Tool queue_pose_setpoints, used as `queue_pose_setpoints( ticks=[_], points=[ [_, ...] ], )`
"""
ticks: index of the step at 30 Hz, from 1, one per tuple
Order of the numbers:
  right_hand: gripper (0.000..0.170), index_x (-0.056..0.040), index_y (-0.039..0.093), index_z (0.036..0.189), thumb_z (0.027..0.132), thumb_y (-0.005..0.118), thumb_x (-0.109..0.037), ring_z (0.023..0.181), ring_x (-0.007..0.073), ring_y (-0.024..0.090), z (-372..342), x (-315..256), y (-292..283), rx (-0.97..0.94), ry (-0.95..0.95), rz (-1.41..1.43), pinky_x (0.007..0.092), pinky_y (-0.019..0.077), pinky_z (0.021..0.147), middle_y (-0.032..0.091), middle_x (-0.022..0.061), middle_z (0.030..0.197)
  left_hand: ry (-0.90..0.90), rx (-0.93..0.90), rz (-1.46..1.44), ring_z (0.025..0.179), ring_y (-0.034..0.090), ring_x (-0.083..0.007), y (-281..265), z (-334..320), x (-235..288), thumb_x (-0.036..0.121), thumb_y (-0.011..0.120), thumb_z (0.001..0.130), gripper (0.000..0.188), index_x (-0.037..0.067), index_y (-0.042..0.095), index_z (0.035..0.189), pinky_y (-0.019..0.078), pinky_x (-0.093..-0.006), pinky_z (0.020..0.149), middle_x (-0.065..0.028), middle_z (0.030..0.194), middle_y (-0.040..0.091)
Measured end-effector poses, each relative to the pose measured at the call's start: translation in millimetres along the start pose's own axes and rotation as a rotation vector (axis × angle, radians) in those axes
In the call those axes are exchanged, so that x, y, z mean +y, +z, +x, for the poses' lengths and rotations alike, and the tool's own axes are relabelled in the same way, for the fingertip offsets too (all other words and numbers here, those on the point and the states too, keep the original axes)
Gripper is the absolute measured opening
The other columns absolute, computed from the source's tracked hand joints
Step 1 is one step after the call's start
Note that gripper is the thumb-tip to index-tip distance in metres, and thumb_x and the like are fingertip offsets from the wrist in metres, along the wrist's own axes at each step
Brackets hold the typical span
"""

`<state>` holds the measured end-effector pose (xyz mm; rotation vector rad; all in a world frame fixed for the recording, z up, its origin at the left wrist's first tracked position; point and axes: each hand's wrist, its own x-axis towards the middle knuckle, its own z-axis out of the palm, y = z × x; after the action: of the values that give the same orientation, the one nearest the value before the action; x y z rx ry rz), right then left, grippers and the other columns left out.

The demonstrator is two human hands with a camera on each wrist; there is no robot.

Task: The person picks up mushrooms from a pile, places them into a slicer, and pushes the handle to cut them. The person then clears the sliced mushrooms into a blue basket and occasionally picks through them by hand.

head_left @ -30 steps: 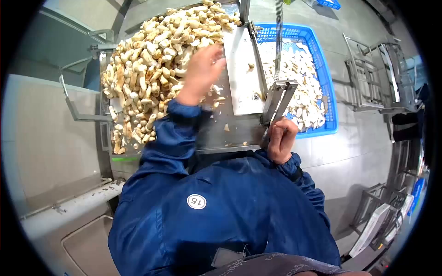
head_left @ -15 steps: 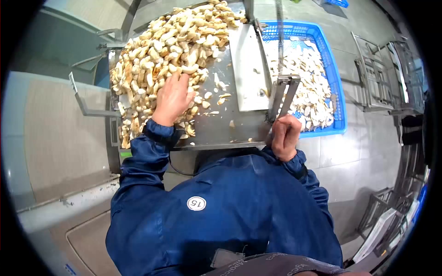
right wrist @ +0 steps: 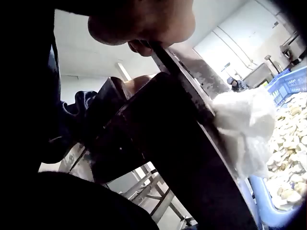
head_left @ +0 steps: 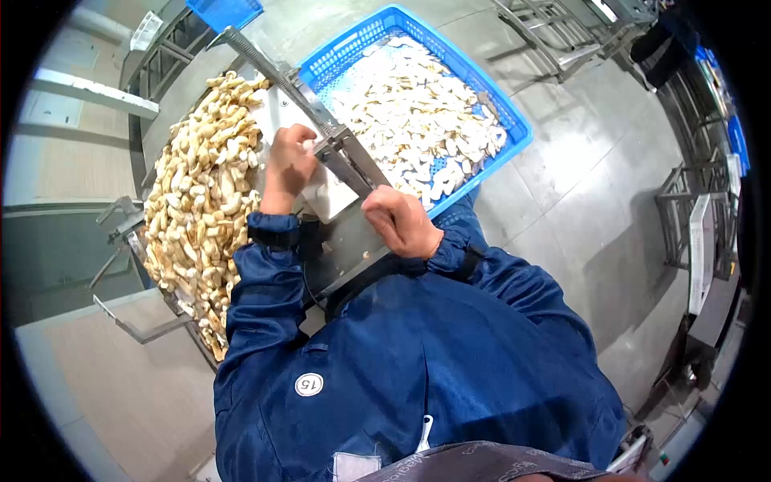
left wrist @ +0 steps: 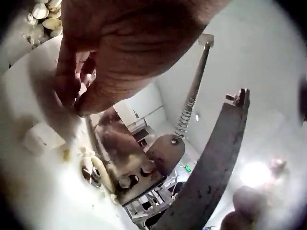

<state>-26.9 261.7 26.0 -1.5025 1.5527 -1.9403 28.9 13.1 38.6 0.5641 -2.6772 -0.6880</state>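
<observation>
In the head view my left hand is at the white board, beside the hinged metal blade lever. Its curled fingers pinch a pale mushroom piece. The left wrist view shows this hand close above the board, near the blade. My right hand grips the near end of the lever; in the right wrist view its fingers curl round the bar, the hand at the top. A pile of whole mushrooms lies left of the board.
A blue crate full of pale slices stands right of the lever. A long spring runs above the board. White plastic hangs beside the lever. Metal racks stand farther off.
My left hand has left the mushroom pile and come right to the board beside the lever. My right hand stays at the lever. The head view has turned, shifting everything.
</observation>
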Motion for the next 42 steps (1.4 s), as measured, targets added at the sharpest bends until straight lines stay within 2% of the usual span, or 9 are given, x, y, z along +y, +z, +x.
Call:
queue_pose_setpoints(
  ticks=[5,12,16,20,22,26,31,34,42],
  points=[
    [0.02,-0.007,0.054,0.11,0.092,0.062,-0.002,0.073,0.0332,0.064,2.8,-0.4,0.9,-0.011,-0.002,0.022,0.0373,0.0504,0.062,0.062,0.0136,0.087,-0.145,0.174,-0.887,0.09,0.061,-0.0149,-27.1,6.7,38.9,0.0,0.065,0.09,0.051,0.0,0.045,0.137,0.06,-0.0286,0.073,-0.0149,0.125,0.052],
    [0.011,-0.0044,0.061,0.099,0.089,0.063,-0.001,0.067,0.0322,0.058,0.7,2.4,0.0,-0.03,0.084,0.025,0.0367,0.047,0.061,0.06,0.0129,0.079,-0.199,-0.082,0.156,0.081,0.065,-0.0233,-107.6,-75.7,-5.5,0.012,0.071,0.085,0.029,0.004,0.066,0.113,0.0516,-0.0341,0.073,-0.0126,0.103,0.066],
    [0.012,-0.0027,0.057,0.101,0.091,0.056,0.004,0.061,0.025,0.052,-0.6,7.6,5.8,0.011,-0.021,0.056,0.035,0.0424,0.057,0.059,0.0102,0.075,-0.282,0.021,0.205,0.087,0.064,-0.0354,-121.4,-130.9,-20.4,0.007,0.066,0.086,0.017,0.004,0.07,0.102,0.0504,-0.0395,0.078,-0.0144,0.098,0.066],
    [0.018,-0.0038,0.053,0.11,0.093,0.055,0.002,0.062,0.0203,0.052,-7.9,21.2,3.5,-0.013,-0.073,0.026,0.0333,0.042,0.058,0.057,0.0081,0.072,-0.1,-0.015,0.403,0.095,0.063,-0.0263,-99.8,-132.4,-19.5,0.011,0.068,0.087,0.025,0.008,0.067,0.112,0.0519,-0.0358,0.078,-0.012,0.112,0.063],
    [0.016,-0.0032,0.058,0.105,0.09,0.059,0.001,0.072,0.0238,0.056,-9.4,16.4,5.4,-0.025,-0.022,0.022,0.0345,0.046,0.065,0.059,0.0113,0.082,-0.294,-0.198,0.322,0.095,0.06,-0.0323,-85.6,-126.3,-22.6,0.011,0.068,0.083,0.026,0.005,0.062,0.108,0.0505,-0.0381,0.076,-0.0141,0.105,0.059],
    [0.015,-0.0054,0.059,0.107,0.092,0.061,-0.009,0.088,0.0336,0.061,-7.1,5.9,5.7,-0.076,0.076,-0.02,0.0405,0.0502,0.073,0.062,0.0154,0.098,-0.13,-0.214,0.316,0.082,0.057,-0.0359,-89.4,-113.8,-18.7,0.01,0.07,0.083,0.016,0.0,0.063,0.094,0.046,-0.0437,0.071,-0.0168,0.089,0.056],
    [0.019,-0.0098,0.051,0.114,0.097,0.059,-0.013,0.086,0.0378,0.063,-4.3,2.7,12.0,-0.018,-0.025,-0.006,0.0448,0.0497,0.072,0.062,0.0134,0.099,-0.146,0.025,-0.268,0.078,0.052,-0.0126,-73.9,-72.5,-45.0,0.014,0.063,0.095,0.019,0.0,0.062,0.107,0.0452,-0.0283,0.068,-0.0029,0.092,0.059],
    [0.02,-0.0097,0.051,0.114,0.096,0.059,-0.012,0.087,0.0381,0.063,-5.0,4.7,9.8,0.006,-0.041,0.01,0.0447,0.0492,0.071,0.061,0.0135,0.098,-0.451,0.018,-0.779,0.079,0.054,-0.0063,-33.3,-25.6,-36.7,0.019,0.059,0.099,0.026,-0.001,0.061,0.115,0.0443,-0.0197,0.06,-0.0009,0.094,0.06],
    [0.018,-0.0077,0.053,0.112,0.095,0.06,-0.009,0.089,0.0378,0.063,-4.6,0.6,8.6,0.032,0.011,0.018,0.0429,0.0499,0.075,0.062,0.0142,0.099,-0.353,0.081,-0.693,0.079,0.057,-0.0126,33.7,17.6,-67.0,0.021,0.057,0.097,0.028,-0.004,0.057,0.109,0.0477,-0.0266,0.073,-0.0057,0.09,0.064]
  ],
)
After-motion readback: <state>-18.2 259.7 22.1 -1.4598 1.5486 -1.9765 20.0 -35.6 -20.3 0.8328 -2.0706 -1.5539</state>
